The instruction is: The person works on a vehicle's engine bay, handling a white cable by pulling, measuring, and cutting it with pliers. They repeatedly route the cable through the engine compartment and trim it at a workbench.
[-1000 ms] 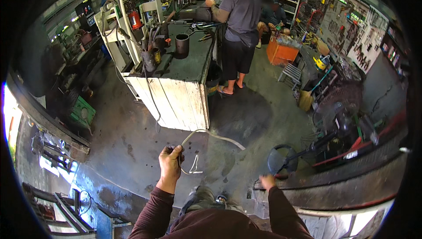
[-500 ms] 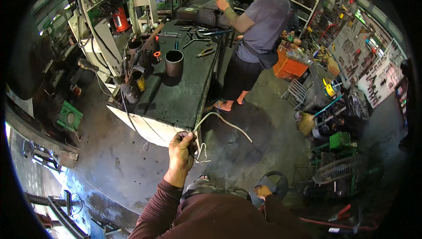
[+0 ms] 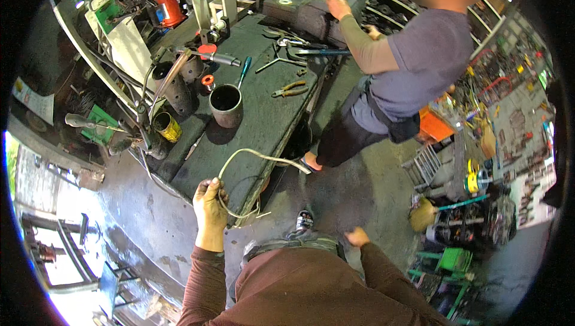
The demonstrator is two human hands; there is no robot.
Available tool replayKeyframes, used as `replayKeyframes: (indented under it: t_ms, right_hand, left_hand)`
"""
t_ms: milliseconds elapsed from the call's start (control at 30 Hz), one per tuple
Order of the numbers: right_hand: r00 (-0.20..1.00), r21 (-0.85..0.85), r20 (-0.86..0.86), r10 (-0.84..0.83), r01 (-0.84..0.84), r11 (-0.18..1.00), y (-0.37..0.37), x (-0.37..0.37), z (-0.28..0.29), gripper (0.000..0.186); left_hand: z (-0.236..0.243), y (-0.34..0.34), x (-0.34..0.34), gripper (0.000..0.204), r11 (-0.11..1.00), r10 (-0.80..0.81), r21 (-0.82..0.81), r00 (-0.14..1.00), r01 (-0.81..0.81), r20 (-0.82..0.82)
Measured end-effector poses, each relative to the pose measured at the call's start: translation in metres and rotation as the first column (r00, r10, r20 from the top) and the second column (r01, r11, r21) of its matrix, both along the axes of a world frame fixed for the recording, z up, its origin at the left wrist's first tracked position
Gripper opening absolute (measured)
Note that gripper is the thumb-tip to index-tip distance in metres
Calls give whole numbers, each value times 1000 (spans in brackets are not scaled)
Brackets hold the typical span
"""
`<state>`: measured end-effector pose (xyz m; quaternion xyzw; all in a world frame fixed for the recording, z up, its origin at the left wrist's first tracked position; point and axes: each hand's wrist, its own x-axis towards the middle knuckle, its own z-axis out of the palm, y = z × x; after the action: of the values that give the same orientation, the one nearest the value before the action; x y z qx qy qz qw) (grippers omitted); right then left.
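Observation:
My left hand (image 3: 209,191) is closed on a pale, bent wire (image 3: 251,151) that loops upward and down, hanging over the near corner of the workbench (image 3: 203,170). On that dark bench top stand a metal cylinder (image 3: 226,116), a yellow can (image 3: 168,129) and a small orange-red spool (image 3: 208,83), with pliers (image 3: 290,89) and a screwdriver (image 3: 244,73) nearby. My right hand (image 3: 356,236) hangs low beside my body, away from the bench, its fingers blurred.
A co-worker (image 3: 419,68) in a grey shirt stands at the bench's right side, hands over its far end. An orange cabinet (image 3: 435,127), metal rack (image 3: 422,167) and green crate (image 3: 452,260) are on the right. A red jack (image 3: 169,5) stands at the back left.
I have moved forward to the bench, which now looks larger and closer. My left hand has carried the wire over its corner. The co-worker appears nearer, on the right.

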<state>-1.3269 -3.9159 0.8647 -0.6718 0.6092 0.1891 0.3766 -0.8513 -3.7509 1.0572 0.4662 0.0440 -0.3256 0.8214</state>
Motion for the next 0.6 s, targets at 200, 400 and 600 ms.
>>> replayKeyframes:
  t_ms: [200, 400, 600]
  right_hand:
    - [824, -467, 222, 522, -380, 798, -205, 179, 54, 33]
    - [750, -641, 197, 631, -388, 662, -258, 327, 138, 38]
    - [645, -744, -92, 759, -551, 378, -298, 392, 145, 61]
  left_hand:
    - [12, -10, -8, 17, 976, 190, 88, 975, -201, 118]
    - [1, -23, -2, 16, 957, 255, 130, 965, -260, 57]
    - [3, -32, 17, 14, 949, 285, 120, 956, -292, 73]
